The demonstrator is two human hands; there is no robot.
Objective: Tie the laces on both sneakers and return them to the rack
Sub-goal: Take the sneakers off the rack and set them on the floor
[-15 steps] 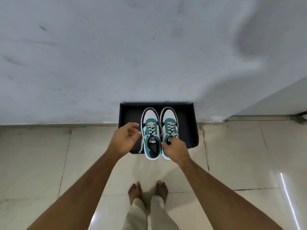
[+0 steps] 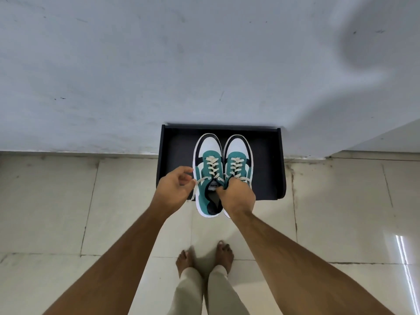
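Observation:
Two teal, white and black sneakers stand side by side, toes to the wall, on a low black rack (image 2: pixel 268 169). The left sneaker (image 2: pixel 208 164) has loose cream laces trailing off its left side. My left hand (image 2: pixel 176 188) hovers just left of it, fingers curled loosely and apart, next to the hanging lace end. My right hand (image 2: pixel 237 197) covers the heel opening of the right sneaker (image 2: pixel 237 155) and grips the inner collars where the two shoes meet.
The rack sits on the tiled floor against a grey-white wall (image 2: pixel 204 64). My bare feet (image 2: pixel 204 258) stand on the tiles just behind the shoes. A wall corner juts out at the far right (image 2: pixel 386 142).
My right hand has pushed forward and closed over the shoes' inner collars. The left hand has shifted slightly toward the left sneaker's loose lace. The camera has come closer.

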